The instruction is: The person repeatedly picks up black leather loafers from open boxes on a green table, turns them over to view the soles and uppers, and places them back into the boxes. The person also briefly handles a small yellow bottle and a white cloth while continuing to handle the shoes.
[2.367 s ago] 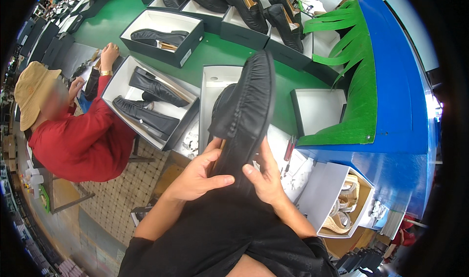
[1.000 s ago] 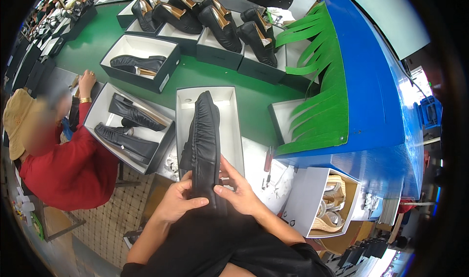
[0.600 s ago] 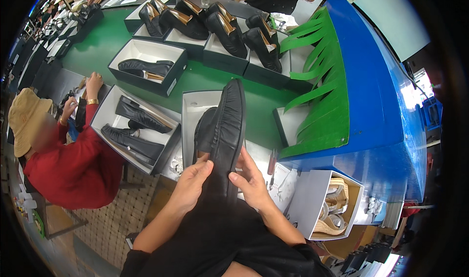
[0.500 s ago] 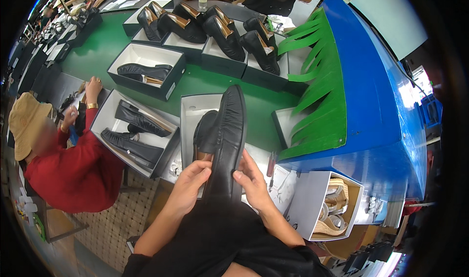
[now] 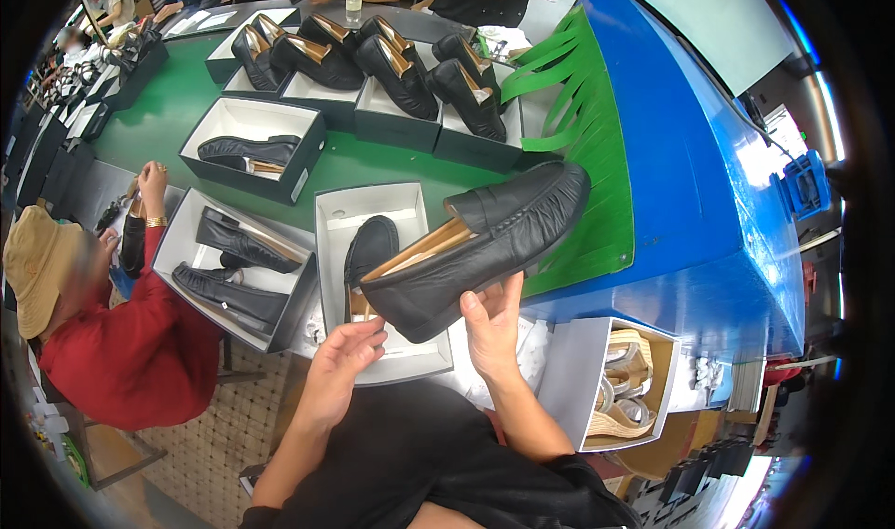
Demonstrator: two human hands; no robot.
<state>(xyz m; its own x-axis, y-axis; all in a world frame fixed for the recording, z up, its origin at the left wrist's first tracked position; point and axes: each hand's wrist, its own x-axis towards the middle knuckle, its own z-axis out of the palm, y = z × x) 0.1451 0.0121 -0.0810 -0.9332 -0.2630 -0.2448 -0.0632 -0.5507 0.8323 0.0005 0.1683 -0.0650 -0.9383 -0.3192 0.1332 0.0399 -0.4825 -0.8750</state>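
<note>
A black leather loafer (image 5: 485, 259), gathered at the toe, is tilted in front of me. Its toe points up and right, and its pale inside faces me. My right hand (image 5: 494, 329) grips it from below, thumb on the near side and fingers partly hidden behind. Close by the heel is my left hand (image 5: 347, 354), its fingers loosely curled and not wrapped round the shoe; whether the tips touch it cannot be made out. Another black loafer (image 5: 373, 249) lies in the white-lined shoe box (image 5: 326, 207) behind the held one, partly covered by it.
On the green table (image 5: 140, 147), more boxes hold black loafers (image 5: 401, 77). A blue machine housing (image 5: 690, 175) with green strip curtain (image 5: 597, 193) stands right. Below it, a box holds wedge sandals (image 5: 625, 380). A person in red (image 5: 130, 343) sits at left; others are across the table.
The loafer has swung from upright to tilted, toe to the right, and its opening now shows. My left hand has come off its side to beside the heel. The view has shifted right.
</note>
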